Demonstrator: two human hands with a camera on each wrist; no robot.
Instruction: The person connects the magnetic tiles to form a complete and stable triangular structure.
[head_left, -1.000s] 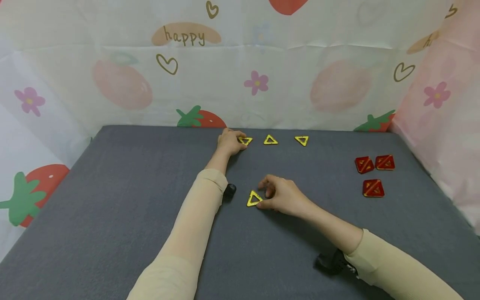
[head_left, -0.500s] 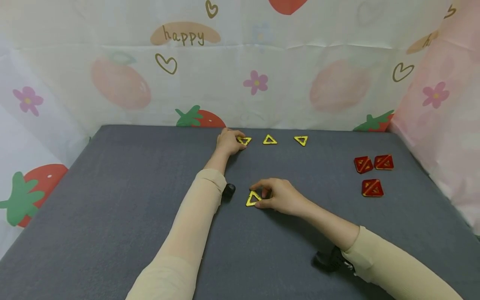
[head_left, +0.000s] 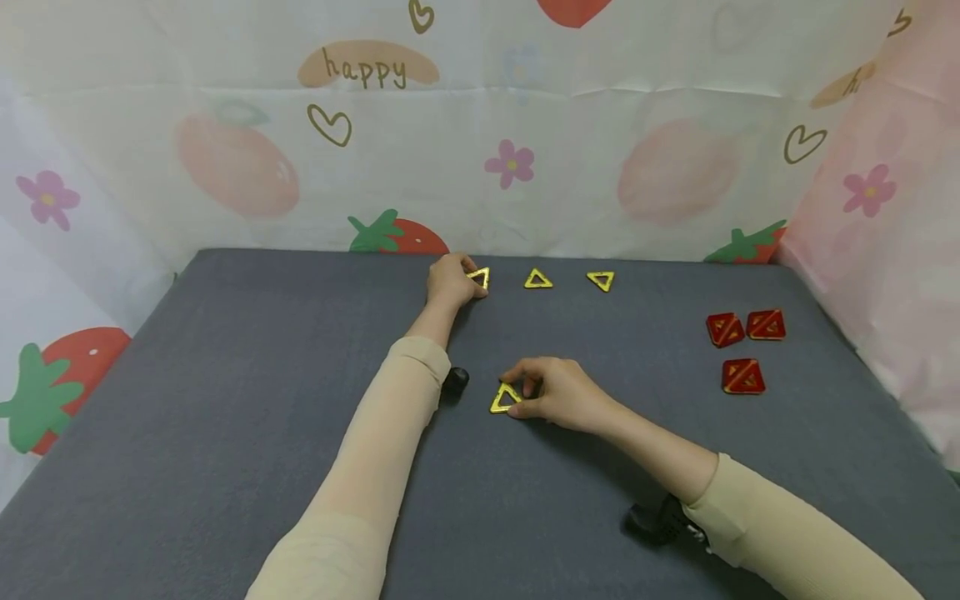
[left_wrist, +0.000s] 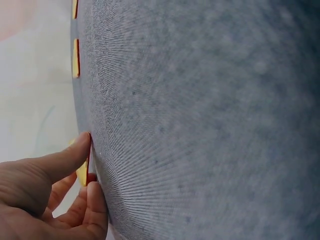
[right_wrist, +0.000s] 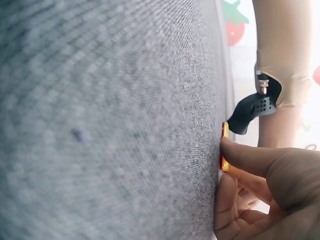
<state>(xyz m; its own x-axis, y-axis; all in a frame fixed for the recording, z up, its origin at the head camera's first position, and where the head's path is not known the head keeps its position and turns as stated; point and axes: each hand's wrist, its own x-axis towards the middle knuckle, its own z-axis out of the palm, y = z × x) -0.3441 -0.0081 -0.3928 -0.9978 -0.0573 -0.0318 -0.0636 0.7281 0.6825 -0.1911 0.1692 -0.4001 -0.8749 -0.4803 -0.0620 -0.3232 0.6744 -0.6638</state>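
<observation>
At the table's far edge my left hand pinches a yellow triangle tile by its left side, thumb in front and fingers behind. In the left wrist view this tile shows a yellow face and a red edge, partly covered by the fingers. Closer in, my right hand holds another hollow yellow triangle tile, with the thumb at its lower right corner and the index finger at its top. The right wrist view shows the thumb over this tile's edge, close to the cloth.
Two more yellow triangle tiles, one middle and one farther right, lie along the far edge. Several red triangle tiles lie paired into squares at the right. A printed curtain hangs behind the grey tabletop.
My left hand has turned its triangle tile and drawn it slightly left. My right index finger has come down to its tile's top corner. The other tiles keep their places.
</observation>
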